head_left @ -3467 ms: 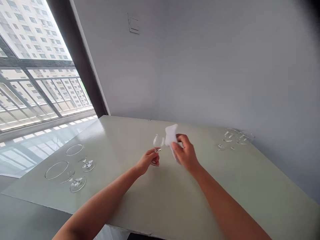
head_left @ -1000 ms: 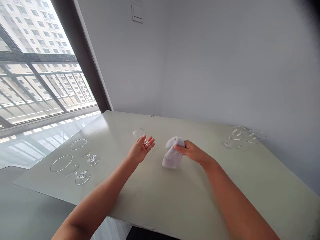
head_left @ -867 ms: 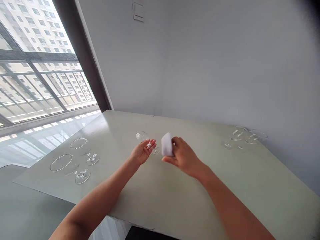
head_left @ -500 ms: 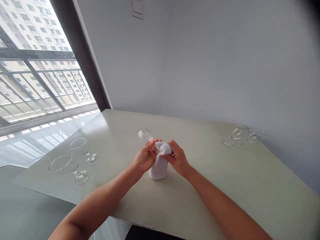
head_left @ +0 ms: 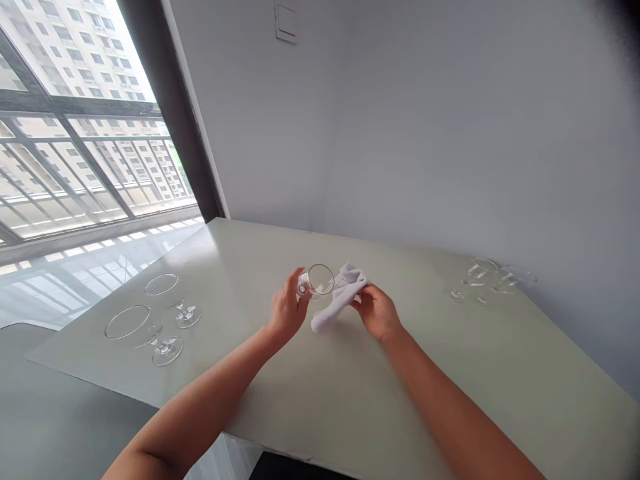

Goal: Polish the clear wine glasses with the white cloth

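Note:
Near the middle of the view, my left hand (head_left: 290, 303) is closed on a clear stemmed glass (head_left: 321, 279), whose round rim faces toward me and to the right. My right hand (head_left: 379, 311) pinches a white cloth (head_left: 343, 293) just right of the glass. The cloth hangs down and to the left from my fingers, its upper part close beside the rim. Whether cloth and glass touch is hard to tell. Both hands are above the pale table (head_left: 320, 393).
Two stemmed glasses (head_left: 168, 351) (head_left: 189, 317) stand on the table's left side. Two more glasses (head_left: 483, 270) (head_left: 514, 279) are at the back right, near the wall (head_left: 450, 133). A window (head_left: 90, 147) is at the far left.
The glass has turned, its rim now showing toward me. My right hand has moved right with the cloth, which has come away from the glass's base and hangs looser.

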A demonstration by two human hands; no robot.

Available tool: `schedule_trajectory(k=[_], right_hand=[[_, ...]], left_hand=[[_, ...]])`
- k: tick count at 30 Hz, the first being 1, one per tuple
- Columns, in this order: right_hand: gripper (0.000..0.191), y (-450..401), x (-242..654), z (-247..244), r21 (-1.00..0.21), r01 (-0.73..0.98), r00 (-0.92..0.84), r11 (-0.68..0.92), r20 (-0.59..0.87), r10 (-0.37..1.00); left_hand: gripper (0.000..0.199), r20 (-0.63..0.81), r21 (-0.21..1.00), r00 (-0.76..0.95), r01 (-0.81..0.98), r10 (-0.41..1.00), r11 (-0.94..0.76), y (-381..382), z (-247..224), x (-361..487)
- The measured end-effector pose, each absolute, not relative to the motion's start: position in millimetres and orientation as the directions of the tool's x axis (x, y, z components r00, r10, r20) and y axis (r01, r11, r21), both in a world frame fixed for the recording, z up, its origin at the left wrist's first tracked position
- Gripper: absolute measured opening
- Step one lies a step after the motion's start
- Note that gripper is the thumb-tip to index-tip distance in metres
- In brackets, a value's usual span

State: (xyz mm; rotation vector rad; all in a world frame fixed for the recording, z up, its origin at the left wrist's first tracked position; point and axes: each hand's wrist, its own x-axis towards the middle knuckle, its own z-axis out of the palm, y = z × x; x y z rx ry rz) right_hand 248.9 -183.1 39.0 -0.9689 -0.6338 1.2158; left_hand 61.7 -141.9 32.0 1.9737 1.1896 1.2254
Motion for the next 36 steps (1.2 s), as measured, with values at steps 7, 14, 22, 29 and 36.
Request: schedule_trajectory(k=[7, 14, 22, 29, 36], right_hand=[[0.019, -206.8, 232.6, 56.9, -0.879, -0.477, 0.169, -0.032, -0.127, 0.977], [0.039, -222.2, 198.4, 45.8, -0.866, -0.487, 0.311, 0.114, -0.050, 0.949], [0.029, -242.5, 240.0, 24.1, -0.992, -0.123, 0.543, 0.025, -0.046, 0.839], [0.031, -270.7, 283.3, 53.2, -0.961, -0.214, 0.750, 0.174, -0.048, 0.660], [0.023, -262.6, 224.4, 60.7, -0.992, 0.107, 0.403, 0.070, 0.108, 0.909]], left_hand=[[0.041, 0.372, 0.545, 0.392, 0.642, 0.841, -0.540, -147.3, 18.3, 73.2], [0.047, 0.364, 0.408, 0.455, 0.706, 0.813, -0.578, -151.9, 14.9, 77.1], [0.046, 0.328, 0.421, 0.474, 0.701, 0.817, -0.576, -148.5, 15.8, 73.0], [0.040, 0.502, 0.351, 0.519, 0.609, 0.692, -0.711, -155.1, 16.0, 77.3], [0.060, 0.588, 0.234, 0.595, 0.524, 0.549, -0.819, -160.2, 16.4, 78.7]])
